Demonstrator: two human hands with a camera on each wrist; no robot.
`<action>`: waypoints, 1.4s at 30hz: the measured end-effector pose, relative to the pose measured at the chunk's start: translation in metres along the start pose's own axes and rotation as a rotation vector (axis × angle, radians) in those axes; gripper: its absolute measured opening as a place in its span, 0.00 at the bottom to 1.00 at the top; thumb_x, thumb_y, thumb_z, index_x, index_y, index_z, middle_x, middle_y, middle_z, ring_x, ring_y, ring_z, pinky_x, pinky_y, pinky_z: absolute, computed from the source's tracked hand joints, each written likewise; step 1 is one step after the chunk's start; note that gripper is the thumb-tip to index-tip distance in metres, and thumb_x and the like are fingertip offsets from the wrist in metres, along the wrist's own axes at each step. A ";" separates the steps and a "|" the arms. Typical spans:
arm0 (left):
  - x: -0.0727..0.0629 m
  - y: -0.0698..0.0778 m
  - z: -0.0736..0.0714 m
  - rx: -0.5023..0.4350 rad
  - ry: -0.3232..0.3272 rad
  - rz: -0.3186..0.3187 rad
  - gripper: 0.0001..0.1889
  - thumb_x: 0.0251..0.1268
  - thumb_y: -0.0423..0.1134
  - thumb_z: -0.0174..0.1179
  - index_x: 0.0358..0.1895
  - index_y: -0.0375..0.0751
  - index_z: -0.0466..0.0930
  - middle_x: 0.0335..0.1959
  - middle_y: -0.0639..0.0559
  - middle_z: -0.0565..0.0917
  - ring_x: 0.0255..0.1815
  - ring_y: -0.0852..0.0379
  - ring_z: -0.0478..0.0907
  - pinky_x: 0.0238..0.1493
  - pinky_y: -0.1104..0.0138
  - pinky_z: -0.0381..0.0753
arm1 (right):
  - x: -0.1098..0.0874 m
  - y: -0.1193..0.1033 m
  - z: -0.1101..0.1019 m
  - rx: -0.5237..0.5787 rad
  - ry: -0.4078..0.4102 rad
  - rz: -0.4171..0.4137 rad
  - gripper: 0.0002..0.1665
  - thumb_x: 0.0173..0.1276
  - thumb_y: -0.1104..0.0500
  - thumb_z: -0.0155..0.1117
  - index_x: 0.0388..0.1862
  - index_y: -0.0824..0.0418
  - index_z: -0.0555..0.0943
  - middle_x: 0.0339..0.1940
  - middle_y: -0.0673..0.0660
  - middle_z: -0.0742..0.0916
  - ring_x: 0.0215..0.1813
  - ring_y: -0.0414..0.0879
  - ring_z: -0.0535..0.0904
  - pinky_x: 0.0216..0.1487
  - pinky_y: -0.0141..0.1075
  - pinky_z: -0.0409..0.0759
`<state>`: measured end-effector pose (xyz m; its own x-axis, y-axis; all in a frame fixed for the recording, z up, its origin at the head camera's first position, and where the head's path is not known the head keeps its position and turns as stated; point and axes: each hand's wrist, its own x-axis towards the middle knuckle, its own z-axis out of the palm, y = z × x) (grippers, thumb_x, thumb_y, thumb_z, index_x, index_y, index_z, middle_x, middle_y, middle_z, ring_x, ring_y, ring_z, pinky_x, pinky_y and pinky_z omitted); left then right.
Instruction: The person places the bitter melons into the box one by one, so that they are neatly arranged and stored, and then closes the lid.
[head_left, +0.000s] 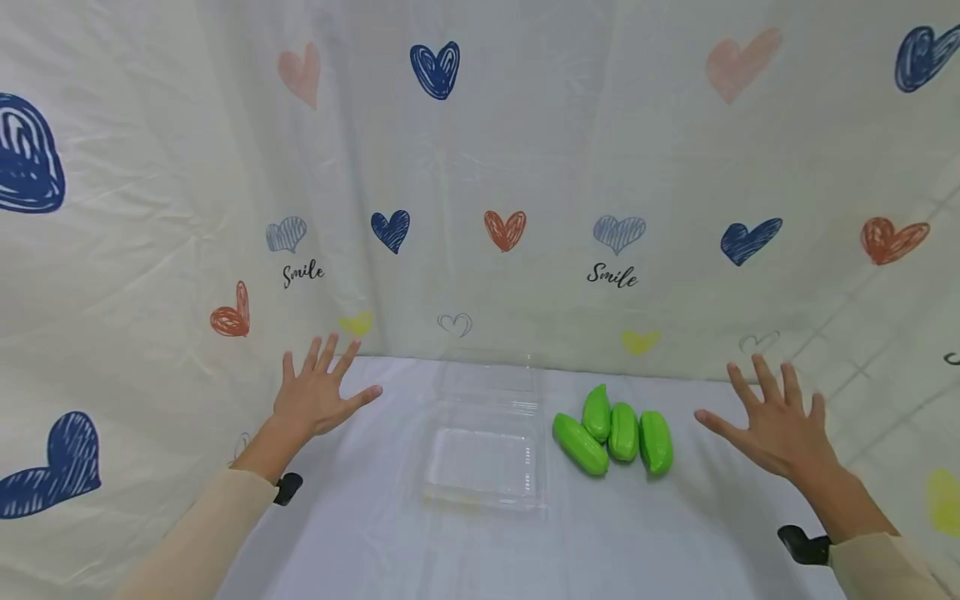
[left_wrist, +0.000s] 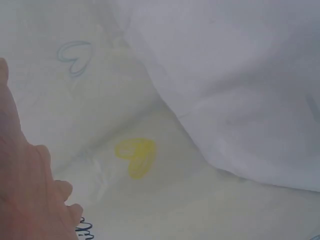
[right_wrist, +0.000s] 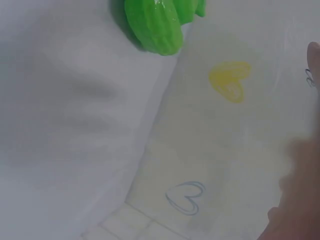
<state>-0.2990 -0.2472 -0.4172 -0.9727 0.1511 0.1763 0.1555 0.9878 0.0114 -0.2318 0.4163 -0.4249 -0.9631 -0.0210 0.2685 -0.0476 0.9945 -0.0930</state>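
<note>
My left hand [head_left: 318, 400] is held out at the left with its fingers spread and nothing in it. On the other side, my right hand [head_left: 783, 429] is spread in the same way and also holds nothing. Between them a clear plastic box [head_left: 480, 462] lies on the white cloth, its see-through lid [head_left: 487, 383] folded back behind it. Several glossy green toy vegetables [head_left: 580, 444], ridged and cucumber-like, sit just right of the box, nearer my right hand. The right wrist view catches one green toy vegetable [right_wrist: 155, 27] at its top edge.
A white cloth [head_left: 360, 542] covers the table. Behind and beside it hangs a pale curtain [head_left: 547, 167] printed with hearts and the word Smile. Dark bands [head_left: 287, 488] sit on both wrists, by the cream sleeves [head_left: 202, 533].
</note>
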 end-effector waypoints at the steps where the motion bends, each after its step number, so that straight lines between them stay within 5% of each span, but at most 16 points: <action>1: -0.002 0.000 0.001 0.005 0.000 0.002 0.55 0.60 0.84 0.39 0.84 0.54 0.45 0.85 0.38 0.44 0.85 0.33 0.39 0.75 0.28 0.33 | -0.003 0.000 0.001 -0.001 0.000 0.002 0.63 0.67 0.23 0.52 0.86 0.55 0.41 0.85 0.70 0.41 0.81 0.78 0.29 0.65 0.84 0.35; 14: -0.033 0.006 0.019 -0.020 0.010 0.027 0.53 0.62 0.83 0.40 0.84 0.55 0.47 0.85 0.39 0.45 0.85 0.34 0.38 0.76 0.28 0.33 | -0.036 -0.010 0.010 0.005 0.006 -0.002 0.62 0.68 0.24 0.54 0.85 0.56 0.44 0.85 0.68 0.42 0.82 0.76 0.29 0.63 0.84 0.40; 22: -0.052 0.014 0.038 -0.118 0.013 0.036 0.51 0.63 0.81 0.44 0.84 0.58 0.48 0.85 0.41 0.46 0.85 0.35 0.40 0.76 0.29 0.31 | -0.051 -0.016 0.021 0.033 0.000 0.004 0.61 0.68 0.25 0.54 0.86 0.54 0.42 0.85 0.68 0.43 0.82 0.76 0.29 0.65 0.84 0.38; 28: -0.062 0.020 0.057 -0.158 0.016 0.027 0.50 0.65 0.80 0.43 0.84 0.59 0.47 0.86 0.42 0.46 0.85 0.35 0.41 0.75 0.29 0.34 | -0.059 -0.025 0.028 0.090 0.042 -0.006 0.59 0.69 0.29 0.57 0.86 0.53 0.46 0.86 0.66 0.46 0.82 0.76 0.37 0.64 0.83 0.43; 35: -0.066 0.033 0.082 -0.319 0.066 -0.003 0.47 0.68 0.75 0.47 0.84 0.58 0.48 0.85 0.40 0.49 0.85 0.34 0.43 0.75 0.29 0.40 | -0.059 -0.033 0.042 0.186 0.086 0.031 0.54 0.73 0.34 0.58 0.86 0.52 0.46 0.84 0.69 0.53 0.76 0.79 0.51 0.60 0.79 0.53; 42: -0.061 0.050 0.102 -0.604 0.172 -0.050 0.40 0.74 0.65 0.51 0.83 0.58 0.51 0.83 0.40 0.57 0.83 0.35 0.51 0.77 0.35 0.50 | -0.062 -0.038 0.055 0.413 0.103 0.107 0.48 0.77 0.41 0.56 0.85 0.57 0.50 0.80 0.73 0.59 0.70 0.84 0.57 0.56 0.79 0.56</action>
<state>-0.2497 -0.2026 -0.5276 -0.9475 0.0477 0.3162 0.2295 0.7899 0.5686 -0.1851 0.3739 -0.4903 -0.9377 0.1110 0.3292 -0.0714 0.8658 -0.4953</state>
